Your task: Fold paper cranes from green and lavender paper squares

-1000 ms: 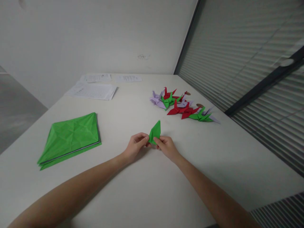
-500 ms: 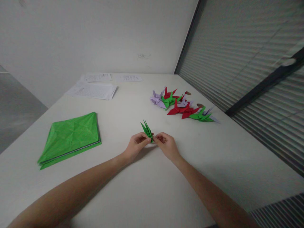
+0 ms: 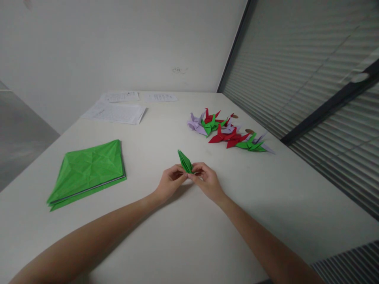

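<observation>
A small piece of folded green origami paper [image 3: 185, 161] stands tilted between my hands, its narrow layered points facing up and away from me. My left hand [image 3: 171, 180] pinches its lower end from the left, thumb toward me. From the right, my right hand [image 3: 206, 179] pinches the same lower end, thumb and fingertips closed on it. Both thumbs nearly meet at the bottom of the paper, and the fingers cover that part of it.
Green creased paper sheets [image 3: 91, 167] lie stacked at the left. Several red, green and purple origami cranes [image 3: 226, 136] sit at the right, near two brown round spots [image 3: 249, 131]. Printed papers [image 3: 118, 112] lie at the back left of the white table [image 3: 166, 236]. Window blinds [image 3: 296, 71] border the right side.
The folded paper has turned in my fingers: its spread points have come together and a broader side shows. My right hand's fingers have shifted slightly upward around it.
</observation>
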Demonstrator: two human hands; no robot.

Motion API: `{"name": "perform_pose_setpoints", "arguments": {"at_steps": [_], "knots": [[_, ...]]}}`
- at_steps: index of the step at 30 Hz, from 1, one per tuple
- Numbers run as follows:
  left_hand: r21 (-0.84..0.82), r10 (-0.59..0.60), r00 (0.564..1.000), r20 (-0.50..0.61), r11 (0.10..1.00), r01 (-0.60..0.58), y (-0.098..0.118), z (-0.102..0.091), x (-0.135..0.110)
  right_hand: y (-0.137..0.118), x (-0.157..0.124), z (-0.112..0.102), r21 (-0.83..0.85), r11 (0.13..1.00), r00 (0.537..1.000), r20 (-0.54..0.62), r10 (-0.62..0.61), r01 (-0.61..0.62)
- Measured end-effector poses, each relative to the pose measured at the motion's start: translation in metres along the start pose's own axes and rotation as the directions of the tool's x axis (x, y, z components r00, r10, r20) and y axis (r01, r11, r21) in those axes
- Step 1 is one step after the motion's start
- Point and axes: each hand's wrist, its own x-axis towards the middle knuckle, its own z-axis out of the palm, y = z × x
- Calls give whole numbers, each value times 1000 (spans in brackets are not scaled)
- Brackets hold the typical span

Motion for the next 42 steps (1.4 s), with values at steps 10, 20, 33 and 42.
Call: {"name": "perform_pose_setpoints", "arguments": {"at_steps": [10,20,33,42], "knots": [[23,7,1000,-10,1000,-7,2,-3,-1,-3,2,-1,21,1000,1000,9,-5,5],[35,-56,998,-28,998,57,-1,-2,-1,1,2,1,80,992,996,0,95,-94],[75,-41,998,-54,996,45,2,0,-2,-2,-1,3,97,986,990,61,127,-133],[61,-93,995,35,994,91,0,1,-5,-6,1,2,153,978,989,-11,147,-143]]}}
